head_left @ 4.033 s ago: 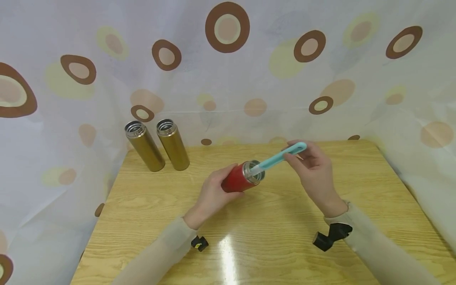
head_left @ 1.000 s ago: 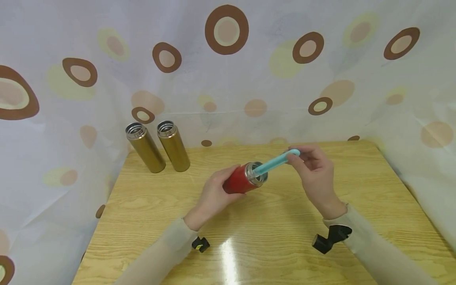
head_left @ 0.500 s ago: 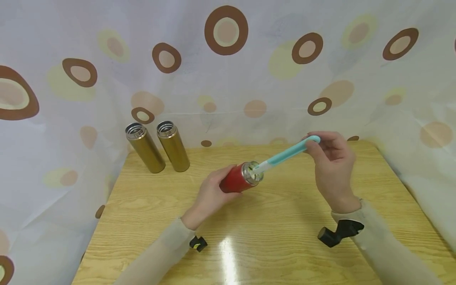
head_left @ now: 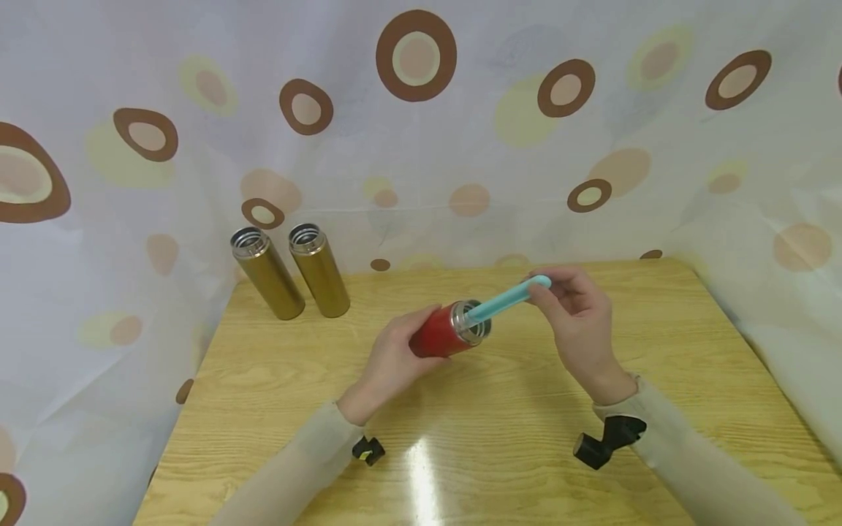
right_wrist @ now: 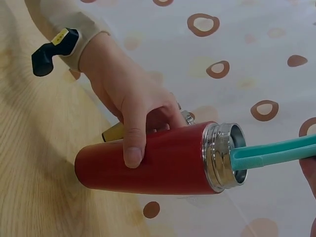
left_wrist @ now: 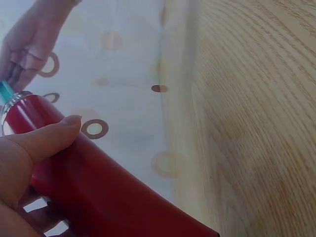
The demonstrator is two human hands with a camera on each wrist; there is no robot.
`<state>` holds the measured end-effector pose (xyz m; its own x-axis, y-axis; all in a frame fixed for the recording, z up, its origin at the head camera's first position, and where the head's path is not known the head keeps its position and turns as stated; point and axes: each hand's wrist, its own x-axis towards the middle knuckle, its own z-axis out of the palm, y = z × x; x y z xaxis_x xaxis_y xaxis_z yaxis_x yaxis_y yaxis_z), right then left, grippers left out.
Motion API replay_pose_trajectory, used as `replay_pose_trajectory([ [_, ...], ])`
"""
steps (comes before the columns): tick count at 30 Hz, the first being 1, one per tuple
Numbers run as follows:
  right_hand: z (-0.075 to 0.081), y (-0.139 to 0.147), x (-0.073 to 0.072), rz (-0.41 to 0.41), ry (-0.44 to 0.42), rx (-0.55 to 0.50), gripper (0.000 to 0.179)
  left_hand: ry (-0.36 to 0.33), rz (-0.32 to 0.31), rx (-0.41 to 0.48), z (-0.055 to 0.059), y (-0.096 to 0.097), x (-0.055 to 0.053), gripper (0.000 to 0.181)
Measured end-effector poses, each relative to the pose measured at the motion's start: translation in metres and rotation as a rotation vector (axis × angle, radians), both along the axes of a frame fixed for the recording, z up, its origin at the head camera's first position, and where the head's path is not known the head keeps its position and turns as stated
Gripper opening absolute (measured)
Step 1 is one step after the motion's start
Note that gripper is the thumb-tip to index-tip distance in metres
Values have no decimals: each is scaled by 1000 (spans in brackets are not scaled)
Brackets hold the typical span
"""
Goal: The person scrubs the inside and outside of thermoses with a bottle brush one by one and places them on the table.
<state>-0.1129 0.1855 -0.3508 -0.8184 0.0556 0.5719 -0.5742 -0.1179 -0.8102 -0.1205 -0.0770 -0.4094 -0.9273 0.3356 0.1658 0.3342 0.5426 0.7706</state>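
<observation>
My left hand (head_left: 388,354) grips a red thermos flask (head_left: 435,336), thumb on one side and fingers around the other. The flask is tilted, its steel mouth (right_wrist: 224,155) facing right and upward. My right hand (head_left: 582,332) pinches the end of the teal handle of a bottle brush (head_left: 503,302) between thumb and fingers. The brush runs into the flask's mouth, and its head is hidden inside. In the right wrist view, the lower end of the teal handle (right_wrist: 271,152) sits right within the rim. The left wrist view shows my left thumb (left_wrist: 54,138) lying across the red body.
Two gold thermos flasks (head_left: 268,281) (head_left: 322,277) stand uncapped at the back left of the wooden table (head_left: 500,438). A patterned curtain (head_left: 421,153) rises behind the table and along its sides. Black cameras are strapped to both wrists.
Half a second ago the brush was drawn further out, its white shaft showing; now my right hand has pushed it back down and left into the flask. The gold flasks have not moved.
</observation>
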Motion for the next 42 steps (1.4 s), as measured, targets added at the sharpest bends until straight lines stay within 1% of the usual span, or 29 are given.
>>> replay_pose_trajectory([
  [3,2,1,1,-7,-9,10,17,-9,2,16,0,1,0,78],
  [5,5,4,0,3,9,-8,16,-10,0,23,0,0,-1,78],
  [10,18,11,-3,17,72,-113,14,-12,0,22,0,-2,-2,79],
  [14,29,16,-6,11,111,-199,12,-15,10,14,0,-3,-2,79],
  [18,31,17,-8,35,139,-246,12,5,12,7,0,-3,-3,80],
  [20,27,16,-8,40,129,-234,12,12,14,5,0,-3,-3,80],
  [22,22,13,-7,42,110,-200,12,14,16,2,0,-3,-3,80],
  [25,12,8,-4,40,76,-104,13,17,14,1,0,-2,-2,79],
  [28,2,3,-1,52,55,-31,15,22,2,10,1,0,-1,78],
  [31,-3,0,1,69,42,-6,15,22,-2,19,2,1,0,78],
  [34,-2,1,1,73,40,-3,15,13,2,23,2,1,0,78],
  [37,3,4,0,56,49,-16,14,5,1,27,1,1,0,78],
  [40,12,8,-1,30,74,-65,13,7,1,24,1,0,0,78],
  [42,19,12,-3,17,97,-120,13,6,6,15,1,-1,-1,78],
])
